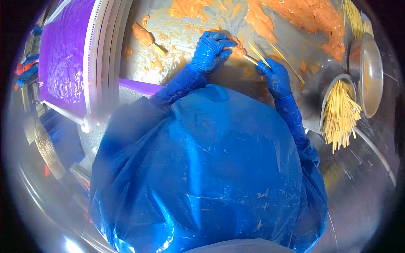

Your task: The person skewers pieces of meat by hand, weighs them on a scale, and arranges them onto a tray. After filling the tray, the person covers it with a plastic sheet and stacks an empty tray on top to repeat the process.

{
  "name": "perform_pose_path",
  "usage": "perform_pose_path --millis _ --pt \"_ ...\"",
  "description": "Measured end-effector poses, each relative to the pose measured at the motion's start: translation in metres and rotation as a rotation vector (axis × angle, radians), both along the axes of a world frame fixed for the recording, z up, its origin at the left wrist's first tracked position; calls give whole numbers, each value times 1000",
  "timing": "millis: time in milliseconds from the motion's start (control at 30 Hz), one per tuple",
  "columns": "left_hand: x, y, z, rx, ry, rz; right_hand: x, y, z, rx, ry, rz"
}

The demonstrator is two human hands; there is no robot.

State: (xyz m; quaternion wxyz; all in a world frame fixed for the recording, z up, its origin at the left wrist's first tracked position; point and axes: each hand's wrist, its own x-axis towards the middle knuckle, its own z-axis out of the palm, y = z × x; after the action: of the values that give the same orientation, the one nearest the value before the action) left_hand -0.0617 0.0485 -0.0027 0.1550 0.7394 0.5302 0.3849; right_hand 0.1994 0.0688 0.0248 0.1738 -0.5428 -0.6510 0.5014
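My left hand (210, 51), in a blue glove, is closed on a piece of orange marinated meat (238, 49) just above the metal table. A wooden skewer (252, 60) runs from that meat to my right hand (276, 78), also gloved in blue, whose fingers are closed around its end. A second stick (259, 54) rises from the same fingers, pointing up and left. Beside the right hand, another skewer (287, 63) reaches into a strip of meat (260, 23) on the table. Part of the right fingers is hidden by the hand itself.
At left, a finished-looking meat skewer (143, 36) lies near stacked white trays with purple lining (67, 63). A heap of meat (314, 19) spreads across the back right. Bundled skewers (341, 111) fill a metal container at right, beside a steel bowl (372, 76).
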Motion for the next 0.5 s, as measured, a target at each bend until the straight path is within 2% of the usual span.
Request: perform_pose_path --millis 167,233,367,500 --pt "-16 3 2 22 -92 108 2 -2 0 -92 -58 -23" --pt "-18 2 2 -55 -3 84 1 -2 -3 -36 88 -31" --pt "-18 2 -5 -35 8 78 -3 -1 -1 -61 23 -32" --pt "-18 3 -8 -44 -5 70 -7 -1 -7 55 -11 7"
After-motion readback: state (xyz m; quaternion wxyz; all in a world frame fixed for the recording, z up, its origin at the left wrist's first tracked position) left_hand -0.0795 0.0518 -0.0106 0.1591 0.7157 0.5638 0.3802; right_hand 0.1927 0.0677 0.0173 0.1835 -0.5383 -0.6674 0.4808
